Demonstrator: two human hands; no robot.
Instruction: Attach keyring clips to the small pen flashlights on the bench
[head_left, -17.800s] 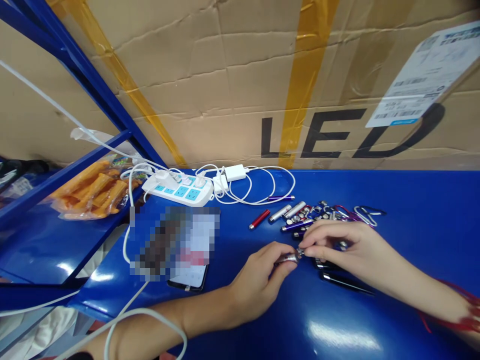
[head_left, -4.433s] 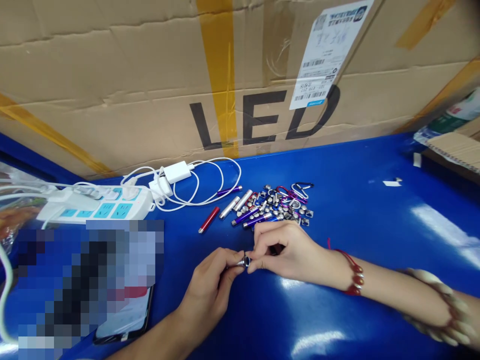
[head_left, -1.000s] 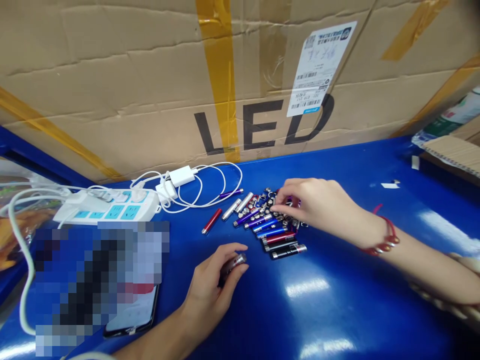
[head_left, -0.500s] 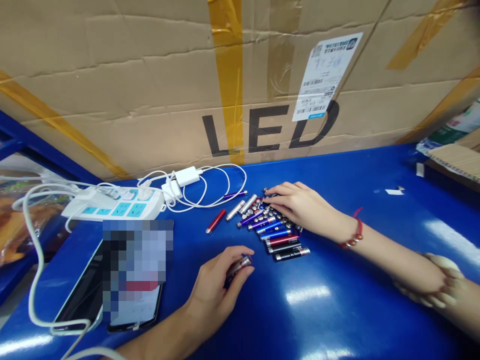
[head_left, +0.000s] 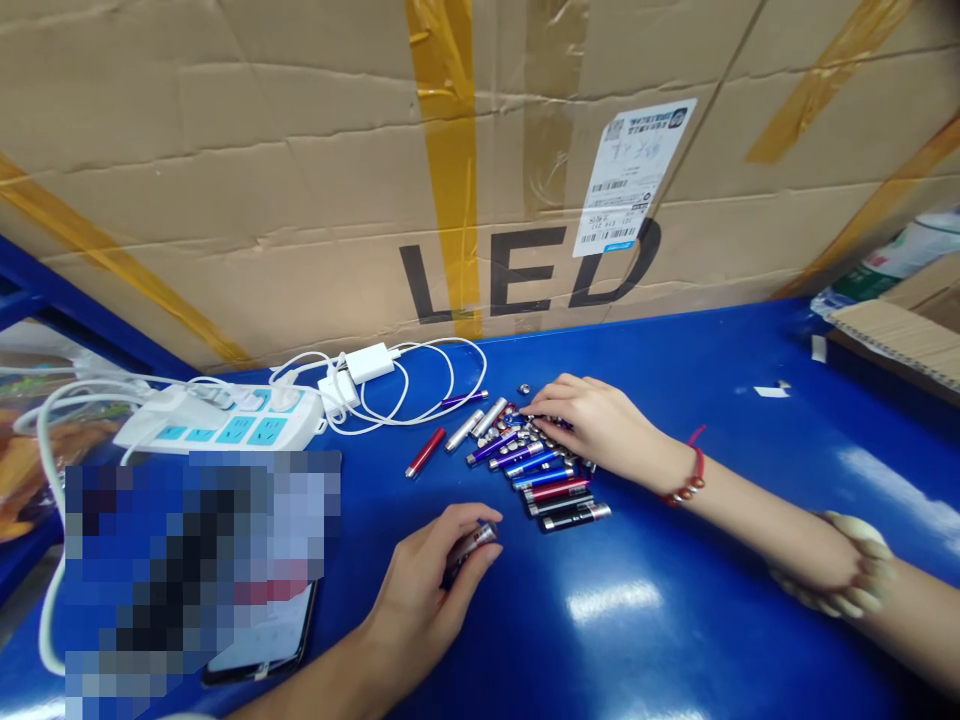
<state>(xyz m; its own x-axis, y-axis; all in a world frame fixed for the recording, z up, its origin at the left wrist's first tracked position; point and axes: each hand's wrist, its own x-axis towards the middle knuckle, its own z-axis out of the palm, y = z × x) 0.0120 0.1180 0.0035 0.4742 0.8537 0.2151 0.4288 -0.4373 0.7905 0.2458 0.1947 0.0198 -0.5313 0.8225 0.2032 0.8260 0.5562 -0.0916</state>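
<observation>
While the left hand (head_left: pixel 424 585) grips a tube (head_left: pixel 478 541) between curled fingers and thumb, its silvery end angled up and to the right, the right hand (head_left: pixel 604 420) reaches across the pile (head_left: pixel 534 432) of small metal parts on the blue desk (head_left: pixel 712 400). The right fingers bend down at the pile and touch it – whether they pinch a part, I cannot tell. The held tube is apart from the pile, nearer the person. Along the pile's near edge lies a slanting row of more tubes: purple, blue, then a dark red one (head_left: pixel 556 491) and black ones (head_left: pixel 576 517) nearest the person. Two silver tubes (head_left: pixel 464 430) lie at the pile's left, with a bright red one (head_left: pixel 425 453) just beside them. One small part (head_left: pixel 524 389) sits alone behind the pile. Farther left are white cables (head_left: pixel 450 365), a power strip (head_left: pixel 285 432) and a phone (head_left: pixel 262 645) – much of that corner is blurred out. A carton (head_left: pixel 300 200) marked LED stands behind the desk, a white label (head_left: pixel 636 175) on its front.
</observation>
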